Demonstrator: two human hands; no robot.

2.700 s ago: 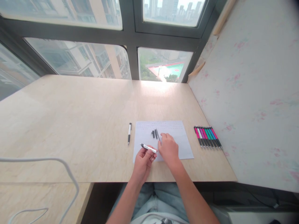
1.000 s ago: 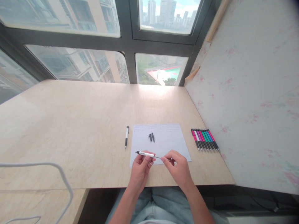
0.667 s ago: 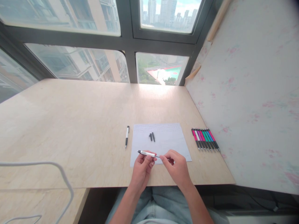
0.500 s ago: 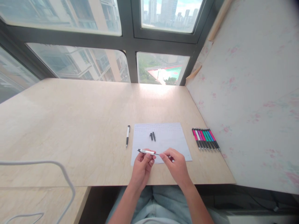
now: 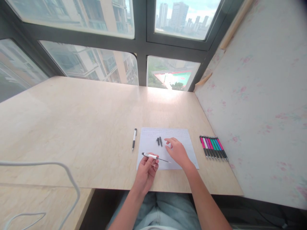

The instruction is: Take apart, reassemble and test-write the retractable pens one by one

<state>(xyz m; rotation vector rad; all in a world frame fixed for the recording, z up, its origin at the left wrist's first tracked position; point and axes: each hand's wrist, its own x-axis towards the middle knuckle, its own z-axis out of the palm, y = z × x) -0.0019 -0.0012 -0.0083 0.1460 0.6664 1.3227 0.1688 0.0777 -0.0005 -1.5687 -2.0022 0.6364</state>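
My left hand (image 5: 146,172) is closed on the white barrel of a pen (image 5: 149,155), held level above the sheet of paper (image 5: 177,134). A thin ink refill (image 5: 165,160) sticks out of the barrel's right end, bare along its length. My right hand (image 5: 177,151) is over the paper with fingers apart and nothing in them. Just left of its fingertips lie two small black pen parts (image 5: 161,141), side by side on the paper. Writing runs along the paper's top edge.
A white and black pen (image 5: 134,139) lies left of the paper. At the right, near the wall (image 5: 259,127), several coloured pens (image 5: 213,147) lie in a row. A white cable (image 5: 69,179) loops over the table's (image 5: 83,127) left front.
My right hand has let go of the refill and moved up and away toward the black parts, its fingers opening. The left hand still holds the pen. The view has shifted slightly.
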